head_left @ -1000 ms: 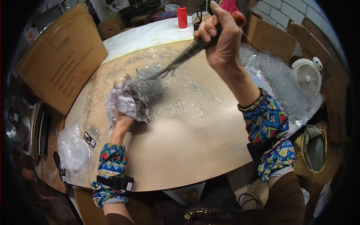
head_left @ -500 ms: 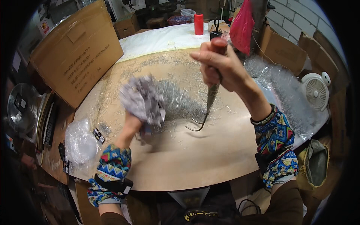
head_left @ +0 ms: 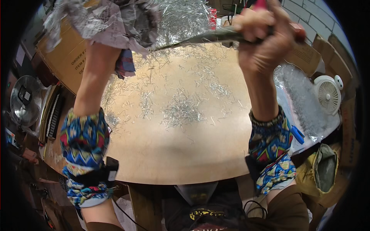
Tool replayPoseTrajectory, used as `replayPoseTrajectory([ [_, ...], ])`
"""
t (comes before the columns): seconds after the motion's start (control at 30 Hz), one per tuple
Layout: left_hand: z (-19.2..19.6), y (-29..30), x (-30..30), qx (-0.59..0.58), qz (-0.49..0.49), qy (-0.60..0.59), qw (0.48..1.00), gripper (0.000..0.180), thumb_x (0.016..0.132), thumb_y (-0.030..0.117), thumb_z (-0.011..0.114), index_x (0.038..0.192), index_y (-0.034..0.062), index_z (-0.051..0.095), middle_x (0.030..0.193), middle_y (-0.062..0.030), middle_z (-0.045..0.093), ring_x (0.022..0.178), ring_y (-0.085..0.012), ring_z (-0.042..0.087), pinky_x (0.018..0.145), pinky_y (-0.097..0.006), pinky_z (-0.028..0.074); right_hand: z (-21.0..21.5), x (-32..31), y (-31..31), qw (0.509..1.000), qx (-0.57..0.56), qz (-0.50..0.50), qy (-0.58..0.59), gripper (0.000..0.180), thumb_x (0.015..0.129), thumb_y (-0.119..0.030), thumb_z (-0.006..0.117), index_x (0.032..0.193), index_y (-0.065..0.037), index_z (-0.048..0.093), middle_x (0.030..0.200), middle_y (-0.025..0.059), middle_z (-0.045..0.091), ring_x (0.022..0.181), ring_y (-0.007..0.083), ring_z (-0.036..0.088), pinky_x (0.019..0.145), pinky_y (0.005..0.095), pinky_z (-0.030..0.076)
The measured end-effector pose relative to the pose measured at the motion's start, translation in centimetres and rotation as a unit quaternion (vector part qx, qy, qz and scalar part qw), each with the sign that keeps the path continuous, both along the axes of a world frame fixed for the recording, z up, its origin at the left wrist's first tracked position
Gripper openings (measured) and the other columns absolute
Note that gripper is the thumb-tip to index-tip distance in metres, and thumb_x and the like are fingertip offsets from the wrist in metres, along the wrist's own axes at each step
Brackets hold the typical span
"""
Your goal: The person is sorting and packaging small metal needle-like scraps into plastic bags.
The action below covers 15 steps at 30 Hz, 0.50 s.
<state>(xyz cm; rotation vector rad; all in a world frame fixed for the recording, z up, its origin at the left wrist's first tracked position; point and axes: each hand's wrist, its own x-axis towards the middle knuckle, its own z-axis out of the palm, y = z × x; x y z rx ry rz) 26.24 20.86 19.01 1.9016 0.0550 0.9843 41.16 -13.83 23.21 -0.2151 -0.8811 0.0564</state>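
Right hand (head_left: 266,38): clenched around the handle of a grey, strip-like tool (head_left: 204,37), raised high over the round table (head_left: 185,154). Left hand: hidden in the crumpled silver bundle (head_left: 104,19) it holds aloft; grip cannot be told. Tool tip meets the bundle between the hands. Below: loose silver slivers (head_left: 181,111) scattered mid-table; near table edge bare. White fan (head_left: 327,94) right of the right forearm.

A white small fan (head_left: 327,93) stands at the right, near a clear plastic bag (head_left: 300,96) and a blue pen (head_left: 297,134). Brown cardboard boxes (head_left: 63,57) lean at the left. A round metal fan (head_left: 24,99) stands further left.
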Motion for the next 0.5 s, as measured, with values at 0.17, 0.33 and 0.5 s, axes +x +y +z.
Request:
replayPoseTrajectory([
  [0.17, -0.4, -1.5, 0.0, 0.018, 0.011, -0.037, 0.999, 0.038, 0.093, 0.032, 0.053, 0.122, 0.0082, 0.049, 0.110, -0.0059, 0.057, 0.100, -0.0168, 0.059, 0.084, -0.035, 0.052, 1.7, -1.2, 3.1, 0.987, -0.009, -0.161, 0.022, 0.035, 0.089, -0.005, 0.061, 0.060, -0.013, 0.044, 0.040, -0.0031, 0.038, 0.029, 0.0095, 0.039, 0.025, 0.0268, 0.029],
  [0.33, -0.8, -1.5, -2.4, 0.032, 0.052, -0.071, 0.996, 0.039, 0.095, 0.039, 0.049, 0.121, 0.0096, 0.048, 0.109, -0.0047, 0.056, 0.100, -0.0166, 0.058, 0.084, -0.035, 0.052, 1.4, -2.6, 5.8, 0.972, -0.086, -0.218, -0.021, 0.036, 0.093, -0.005, 0.053, 0.059, -0.014, 0.046, 0.041, -0.0040, 0.037, 0.029, 0.0075, 0.038, 0.026, 0.0252, 0.030],
  [0.5, -0.6, -0.9, -4.6, 0.046, 0.094, -0.100, 0.989, 0.042, 0.097, 0.046, 0.044, 0.119, 0.0111, 0.047, 0.108, -0.0036, 0.055, 0.100, -0.0163, 0.057, 0.084, -0.035, 0.051, 3.0, -3.8, 4.9, 0.985, -0.066, -0.161, -0.007, 0.040, 0.093, -0.008, 0.057, 0.059, -0.016, 0.038, 0.043, -0.0050, 0.034, 0.031, 0.0088, 0.035, 0.029, 0.0253, 0.031],
])
